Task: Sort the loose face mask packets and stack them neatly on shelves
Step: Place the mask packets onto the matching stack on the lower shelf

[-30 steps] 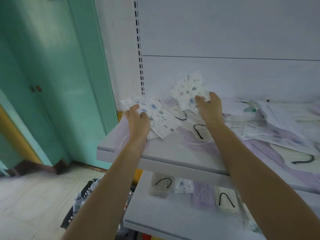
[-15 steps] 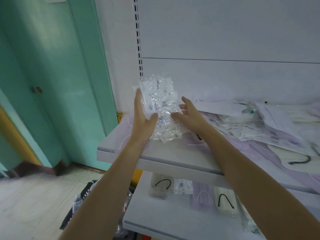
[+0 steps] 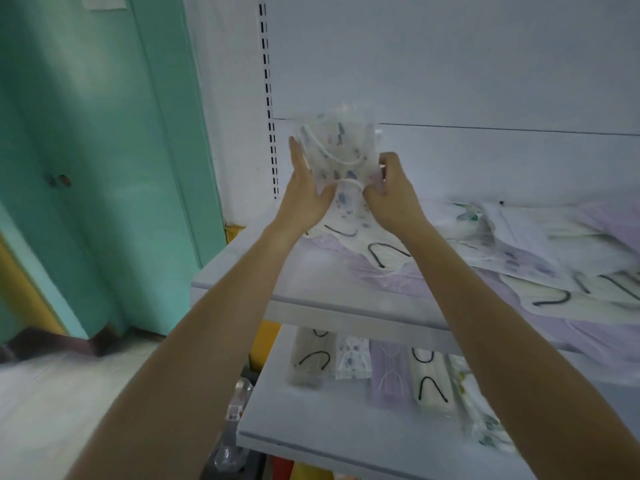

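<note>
Looking down along two bare arms at white shop shelving. Both hands hold a small stack [image 3: 337, 157] of clear packets w/ speckled masks upright, above the left end of the top shelf [image 3: 242, 285], not touching it. L hand [image 3: 304, 199]: fingers straight up along the stack's left edge, thumb across its front. R hand [image 3: 391, 195]: fingers curled round the right edge, gripping. Below and to the right, a loose pile [image 3: 519, 251] of packets (lilac, white, some w/ black ear loops) covers the top shelf. On the lower shelf [image 3: 329, 438] a row [image 3: 391, 372] of approx. five packets lies side by side near the back. Teal door [image 3: 86, 133] at left. View slightly blurred.
</note>
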Available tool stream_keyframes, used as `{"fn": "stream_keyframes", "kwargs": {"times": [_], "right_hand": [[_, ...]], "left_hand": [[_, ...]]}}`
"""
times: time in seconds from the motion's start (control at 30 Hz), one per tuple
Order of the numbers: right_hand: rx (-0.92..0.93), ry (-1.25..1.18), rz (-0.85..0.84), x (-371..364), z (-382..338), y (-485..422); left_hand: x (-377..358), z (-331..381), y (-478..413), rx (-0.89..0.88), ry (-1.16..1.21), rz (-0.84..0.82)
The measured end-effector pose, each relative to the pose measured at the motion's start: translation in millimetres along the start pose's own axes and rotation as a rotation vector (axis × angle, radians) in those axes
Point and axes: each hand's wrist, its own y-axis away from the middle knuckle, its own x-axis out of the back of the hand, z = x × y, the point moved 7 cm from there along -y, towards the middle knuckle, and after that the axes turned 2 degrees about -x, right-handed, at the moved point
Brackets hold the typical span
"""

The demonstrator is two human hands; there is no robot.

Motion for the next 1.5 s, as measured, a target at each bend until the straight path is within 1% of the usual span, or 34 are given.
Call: {"fn": "stream_keyframes", "kwargs": {"times": [0.07,0.13,0.2,0.23,0.27,0.33,0.4,0.47,0.53,0.6,0.67,0.77,0.83,0.9,1.0,1.07,1.1,1.17,1.27,1.3,1.37,1.4,1.43,1.5], "right_hand": [[0.006,-0.028,0.073,12,2,9],[-0.014,-0.112,0.116,23,7,19],[-0.026,-0.184,0.159,31,7,29],[-0.021,-0.216,0.186,34,4,35],[-0.009,-0.253,0.215,37,0,41],[0.03,-0.313,0.268,41,-10,54],[0.075,-0.345,0.299,42,-17,71],[0.106,-0.401,0.281,39,-22,92],[0.143,-0.415,0.228,29,-28,117],[0.161,-0.422,0.115,10,-29,144],[0.136,-0.449,-0.011,-15,-20,175],[0.077,-0.419,-0.122,-51,2,220],[0.002,-0.415,-0.196,-74,23,246],[-0.115,-0.404,-0.286,-95,50,269],[-0.382,-0.333,-0.412,-121,100,304],[-0.582,-0.351,-0.436,-131,133,325],[-0.663,-0.388,-0.421,-134,147,333],[-0.805,-0.394,-0.338,-134,176,338],[-0.971,-0.269,-0.216,-123,215,331],[-0.991,-0.254,-0.196,-118,226,326],[-1.022,-0.235,-0.16,-109,250,315],[-1.039,-0.218,-0.15,-105,263,307],[-1.057,-0.208,-0.154,-103,275,298],[-1.086,-0.256,-0.207,-107,295,281]], "left_hand": [[-8,6,-4,0.116,0.143,-0.118],[-14,13,-3,0.298,0.446,-0.166],[-15,25,2,0.414,0.709,-0.145],[-13,31,3,0.41,0.752,-0.114],[-10,36,3,0.387,0.764,-0.08],[-4,50,9,0.274,0.715,-0.037],[-5,62,21,0.167,0.69,-0.046],[2,66,47,0.056,0.6,-0.067],[13,64,81,-0.085,0.508,-0.094],[25,51,120,-0.151,0.476,-0.126],[31,31,158,-0.157,0.441,-0.167],[23,-2,210,-0.12,0.385,-0.206],[5,-31,242,-0.015,0.424,-0.26],[-16,-72,270,0.189,0.433,-0.247],[-42,-131,299,0.538,0.433,-0.082],[-64,-151,309,0.695,0.53,0.005],[-78,-158,313,0.769,0.573,0.021],[-114,-169,319,0.888,0.629,-0.043],[-164,-175,321,1.046,0.676,-0.195],[-178,-178,319,1.087,0.662,-0.267],[-196,-184,312,1.145,0.532,-0.44],[-200,-189,306,1.178,0.469,-0.468],[-205,-197,299,1.195,0.424,-0.457],[-214,-211,278,1.171,0.343,-0.396]]}}
